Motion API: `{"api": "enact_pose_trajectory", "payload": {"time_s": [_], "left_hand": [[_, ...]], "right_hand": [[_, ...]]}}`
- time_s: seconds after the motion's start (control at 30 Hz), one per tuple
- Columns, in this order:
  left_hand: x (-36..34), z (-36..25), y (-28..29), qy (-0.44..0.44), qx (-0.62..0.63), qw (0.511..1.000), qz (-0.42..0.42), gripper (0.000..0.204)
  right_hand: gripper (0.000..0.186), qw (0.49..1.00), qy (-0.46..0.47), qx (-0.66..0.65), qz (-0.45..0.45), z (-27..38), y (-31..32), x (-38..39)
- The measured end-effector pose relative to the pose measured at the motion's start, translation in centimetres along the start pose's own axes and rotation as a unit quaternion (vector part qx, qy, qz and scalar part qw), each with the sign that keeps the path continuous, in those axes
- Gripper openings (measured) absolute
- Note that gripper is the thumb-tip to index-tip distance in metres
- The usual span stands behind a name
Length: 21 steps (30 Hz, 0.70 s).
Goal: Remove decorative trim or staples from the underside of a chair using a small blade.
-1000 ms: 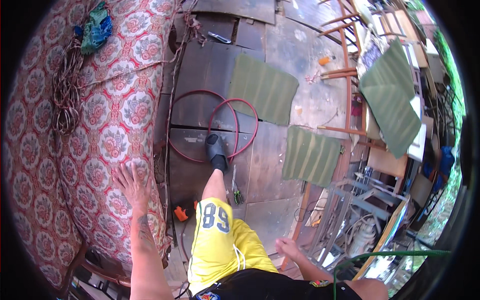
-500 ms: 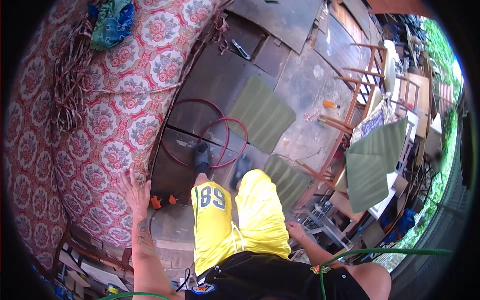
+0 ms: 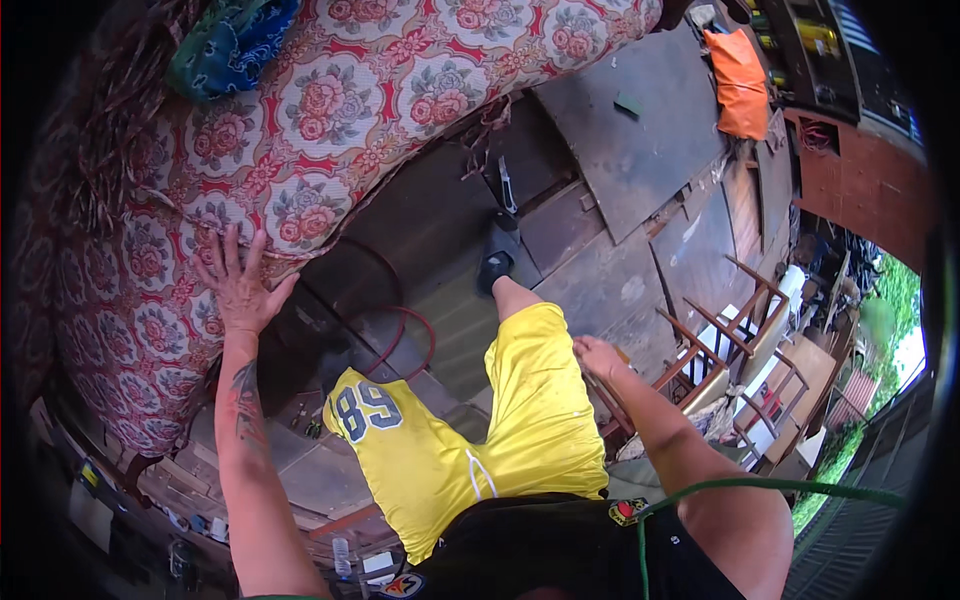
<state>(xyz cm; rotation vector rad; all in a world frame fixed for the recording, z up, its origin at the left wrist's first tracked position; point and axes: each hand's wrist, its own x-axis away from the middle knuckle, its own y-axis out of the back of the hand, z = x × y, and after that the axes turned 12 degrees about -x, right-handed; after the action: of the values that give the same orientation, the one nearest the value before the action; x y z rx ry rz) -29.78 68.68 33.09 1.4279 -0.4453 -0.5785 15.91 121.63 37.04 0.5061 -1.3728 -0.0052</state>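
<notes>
My left hand [image 3: 243,288] lies with fingers spread on the floral upholstered sofa [image 3: 380,110], just below a cord [image 3: 175,210] across its fabric. Coiled rope [image 3: 105,140] and a blue-green bandana [image 3: 228,50] are further up the sofa. My right hand [image 3: 598,355] is beside my yellow-shorted right thigh, fingers loosely bent and apart, with nothing visible in them. My right foot [image 3: 500,255], in a dark shoe, is just below a utility knife [image 3: 507,187] on the boards. A red hose [image 3: 390,340] loops on the floor between the sofa and my legs.
Wooden chairs [image 3: 745,320], some tipped over, and stacked furniture stand at the right. An orange bag [image 3: 738,85] lies by dark shelving [image 3: 830,60] at the upper right. Loose boards [image 3: 630,120] form the floor. Greenery shows outside at the far right.
My view has turned toward the sofa's far end. My right foot has stepped forward beside the utility knife. My left hand has shifted up along the upholstery, still spread.
</notes>
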Motion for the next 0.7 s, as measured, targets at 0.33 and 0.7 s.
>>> {"api": "enact_pose_trajectory", "payload": {"time_s": [0.33,0.7], "left_hand": [[-0.3,-1.5,-0.5,-0.049,-0.068,0.994,-0.076,0.102],[5.4,2.3,-5.1,0.029,-0.060,0.987,-0.145,0.097]], "right_hand": [[0.046,0.991,0.113,0.063,-0.042,12.6,8.8,-30.9],[0.077,0.972,0.112,0.121,-0.167,16.6,2.0,-46.8]]}}
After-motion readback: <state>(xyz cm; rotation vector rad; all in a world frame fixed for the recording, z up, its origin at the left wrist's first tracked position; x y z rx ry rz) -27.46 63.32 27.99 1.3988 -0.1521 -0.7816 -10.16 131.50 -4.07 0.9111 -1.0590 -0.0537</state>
